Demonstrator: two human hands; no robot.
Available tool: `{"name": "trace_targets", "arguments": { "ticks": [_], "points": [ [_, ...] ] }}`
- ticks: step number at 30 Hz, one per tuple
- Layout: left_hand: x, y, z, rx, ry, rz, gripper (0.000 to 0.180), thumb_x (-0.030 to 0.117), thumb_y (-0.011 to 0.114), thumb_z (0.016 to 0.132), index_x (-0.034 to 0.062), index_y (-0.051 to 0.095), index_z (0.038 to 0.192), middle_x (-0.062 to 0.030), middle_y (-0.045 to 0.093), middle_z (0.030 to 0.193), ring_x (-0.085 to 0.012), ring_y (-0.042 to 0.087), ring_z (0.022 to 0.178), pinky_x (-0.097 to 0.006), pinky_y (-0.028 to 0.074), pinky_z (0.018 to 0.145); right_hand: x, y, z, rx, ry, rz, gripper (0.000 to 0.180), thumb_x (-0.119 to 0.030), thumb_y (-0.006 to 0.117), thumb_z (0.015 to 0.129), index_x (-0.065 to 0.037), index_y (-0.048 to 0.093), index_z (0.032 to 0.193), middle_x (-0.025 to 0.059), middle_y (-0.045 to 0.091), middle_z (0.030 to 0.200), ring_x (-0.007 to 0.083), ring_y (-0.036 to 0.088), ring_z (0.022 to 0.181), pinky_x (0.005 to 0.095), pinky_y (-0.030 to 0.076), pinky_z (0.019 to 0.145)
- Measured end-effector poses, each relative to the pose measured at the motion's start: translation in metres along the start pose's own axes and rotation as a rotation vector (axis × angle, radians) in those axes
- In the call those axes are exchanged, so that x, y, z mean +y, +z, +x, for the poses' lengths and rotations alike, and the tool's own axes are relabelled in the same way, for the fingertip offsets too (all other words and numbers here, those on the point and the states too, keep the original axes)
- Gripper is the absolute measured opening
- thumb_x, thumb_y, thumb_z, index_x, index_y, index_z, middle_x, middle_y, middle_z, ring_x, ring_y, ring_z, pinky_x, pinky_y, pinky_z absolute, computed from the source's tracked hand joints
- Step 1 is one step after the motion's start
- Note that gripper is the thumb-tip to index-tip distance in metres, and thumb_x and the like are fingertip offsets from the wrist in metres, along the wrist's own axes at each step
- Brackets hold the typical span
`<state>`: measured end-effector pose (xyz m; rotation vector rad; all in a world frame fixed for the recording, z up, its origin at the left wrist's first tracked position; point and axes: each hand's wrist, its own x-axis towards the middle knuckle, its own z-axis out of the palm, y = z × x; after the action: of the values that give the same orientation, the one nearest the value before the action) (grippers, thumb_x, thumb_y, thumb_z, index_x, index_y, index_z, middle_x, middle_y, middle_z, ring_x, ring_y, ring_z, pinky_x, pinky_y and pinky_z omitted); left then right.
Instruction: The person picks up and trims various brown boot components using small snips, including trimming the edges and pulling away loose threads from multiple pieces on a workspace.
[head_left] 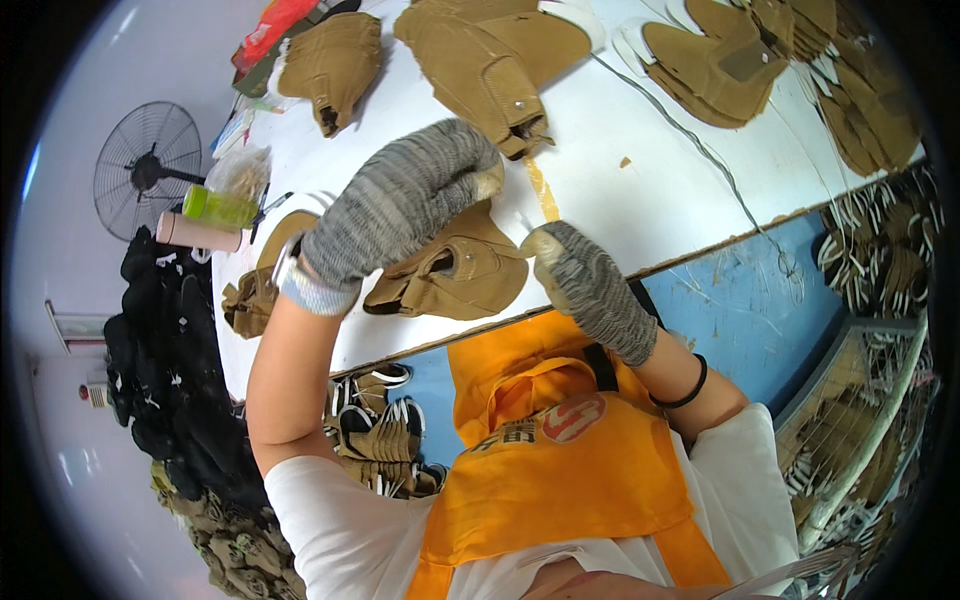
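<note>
A brown fabric shoe upper point(465, 275) lies at the near edge of the white table, under and between my hands. My left hand point(405, 200), in a grey knitted glove with pale fingertips, bends over its far side. The thumb and fingers of that hand are pressed together; what they hold is too small to make out. On the right, my right hand point(590, 285), gloved alike, pinches the pointed right edge of the upper. A faint pale sliver shows between the two sets of fingertips. Beside my left wrist lies another brown upper point(250, 300), partly hidden.
More brown uppers point(490, 75) lie across the white table point(620, 190), with stacked brown pieces point(715, 60) at far right. A grey cord point(700, 145) crosses it. A pink bottle point(200, 232) and a green-lidded container point(220, 207) stand left, near a fan point(147, 168). Shoes point(380, 430) sit below.
</note>
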<state>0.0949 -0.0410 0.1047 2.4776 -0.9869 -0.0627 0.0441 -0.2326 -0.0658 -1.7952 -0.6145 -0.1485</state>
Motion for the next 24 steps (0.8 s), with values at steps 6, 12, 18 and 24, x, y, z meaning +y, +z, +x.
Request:
{"name": "trace_targets", "arguments": {
  "ticks": [6,12,18,24],
  "points": [
    [0.039,-0.014,-0.091,0.387,-0.136,0.083,0.011,0.006,0.056,0.088,-0.0012,0.057,0.096,-0.0131,0.057,0.089,-0.0265,0.058,0.081,-0.031,0.047,0.071,-0.059,-0.026,0.025,-0.039,0.520,0.420,0.027,-0.029,0.055,0.094,-0.003,0.057,0.103,0.0055,0.056,0.080,0.0116,0.051,0.073,0.0264,0.047,0.069],
    [0.062,0.040,-0.213,-0.023,-0.630,-0.159,0.029,0.027,0.059,0.089,-0.0003,0.063,0.098,-0.0135,0.064,0.088,-0.0248,0.061,0.077,-0.032,0.049,0.070,-0.064,-0.018,0.037,-0.015,0.348,0.293,0.030,-0.029,0.054,0.094,-0.002,0.060,0.105,0.0082,0.062,0.088,0.0142,0.056,0.081,0.0271,0.048,0.075],
    [0.073,0.095,-0.203,0.476,-0.561,-0.306,0.040,0.019,0.071,0.080,0.0033,0.059,0.116,-0.0074,0.060,0.096,-0.0160,0.057,0.079,-0.028,0.047,0.071,-0.082,-0.002,0.056,-0.041,0.194,0.204,0.035,-0.032,0.054,0.094,-0.002,0.061,0.108,0.0123,0.063,0.091,0.0189,0.061,0.086,0.0283,0.049,0.078],
    [0.063,0.083,-0.141,0.922,-0.439,0.233,0.046,0.020,0.081,0.067,0.0082,0.060,0.106,-0.0080,0.054,0.093,-0.0232,0.053,0.085,-0.037,0.046,0.069,-0.080,0.014,0.066,-0.164,-0.270,-0.242,0.032,-0.023,0.066,0.083,-0.001,0.062,0.107,0.0163,0.062,0.099,0.0282,0.059,0.091,0.0375,0.050,0.081]
  ]
}}
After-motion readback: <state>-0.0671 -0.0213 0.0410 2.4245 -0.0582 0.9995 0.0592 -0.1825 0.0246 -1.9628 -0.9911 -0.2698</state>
